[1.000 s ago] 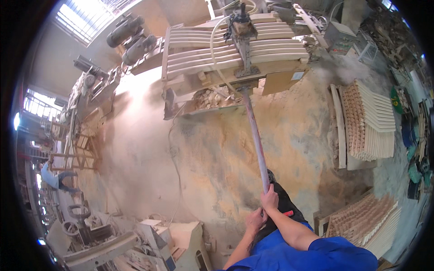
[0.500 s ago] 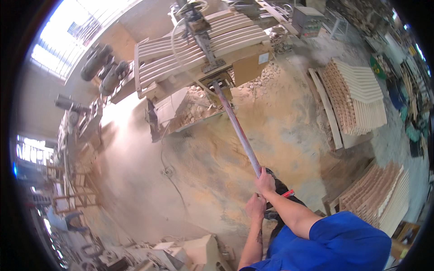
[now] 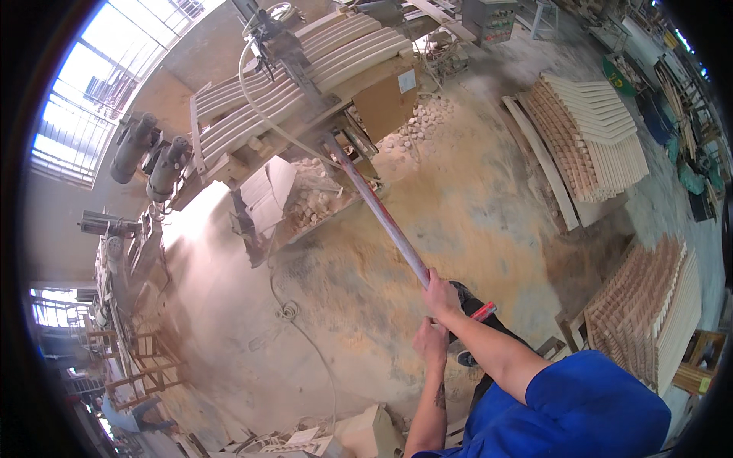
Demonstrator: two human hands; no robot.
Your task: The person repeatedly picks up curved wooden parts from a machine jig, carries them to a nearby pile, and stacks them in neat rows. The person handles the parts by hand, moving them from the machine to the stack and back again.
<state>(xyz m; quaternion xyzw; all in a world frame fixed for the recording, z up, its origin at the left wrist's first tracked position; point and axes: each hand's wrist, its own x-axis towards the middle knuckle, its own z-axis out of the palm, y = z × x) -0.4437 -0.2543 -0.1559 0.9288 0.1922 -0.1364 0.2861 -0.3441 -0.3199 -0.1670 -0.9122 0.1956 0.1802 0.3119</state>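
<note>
A long grey pole (image 3: 384,217) with reddish streaks slants away from me. Its far end meets the underside of a bench-like base, where the joint is partly in shadow. My right hand (image 3: 441,296) is wrapped round the pole near its close end. Lower and slightly to the left, my left hand (image 3: 431,340) is closed at the pole's bottom end, though the part inside its fingers is mostly hidden. A red-tipped piece (image 3: 483,311) sticks out to the right past my right wrist. Curved pale wooden slats (image 3: 359,61) lie in rows on the base beyond the pole.
Small round wood offcuts (image 3: 420,126) litter the dusty floor by a brown panel (image 3: 385,103). Stacks of bent wooden parts stand at right (image 3: 588,141) and lower right (image 3: 649,313). A thin cable (image 3: 309,340) trails across the floor at left. Another person (image 3: 134,412) bends at lower left.
Both hands keep their hold on the pole. The slats, base and right-hand upper stack now sit further left and higher in the view.
</note>
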